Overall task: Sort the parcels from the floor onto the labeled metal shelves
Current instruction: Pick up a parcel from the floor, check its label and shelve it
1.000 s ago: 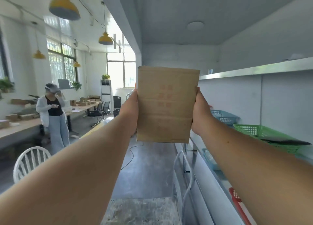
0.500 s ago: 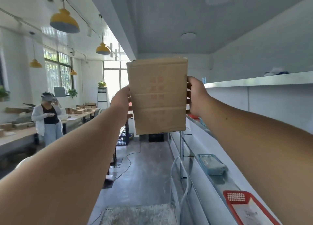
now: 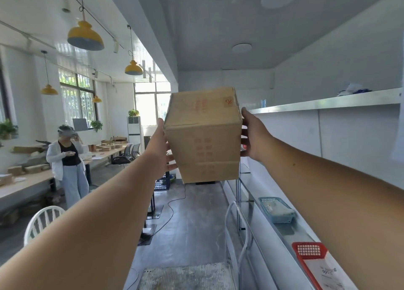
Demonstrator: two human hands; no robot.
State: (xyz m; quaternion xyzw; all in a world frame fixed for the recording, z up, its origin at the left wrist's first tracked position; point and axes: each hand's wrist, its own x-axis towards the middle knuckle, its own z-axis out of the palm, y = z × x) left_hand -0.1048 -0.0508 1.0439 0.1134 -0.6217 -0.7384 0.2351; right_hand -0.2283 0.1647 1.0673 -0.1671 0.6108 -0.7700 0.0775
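A brown cardboard parcel with red printing is held out at arm's length, raised to about the height of the top metal shelf on the right. My left hand presses its left side, fingers curled under the lower edge. My right hand grips its right side. The parcel is tilted, so its top face and a red mark near one corner show. A lower metal shelf runs along the right wall.
A blue basket and a red basket sit on the lower shelf. A metal step platform with a white rail lies below me. A person stands at left by long tables; a white chair is nearby.
The parcel has tilted, its top face now showing, and has shifted right toward the upper shelf. The view has tipped upward, showing more ceiling.
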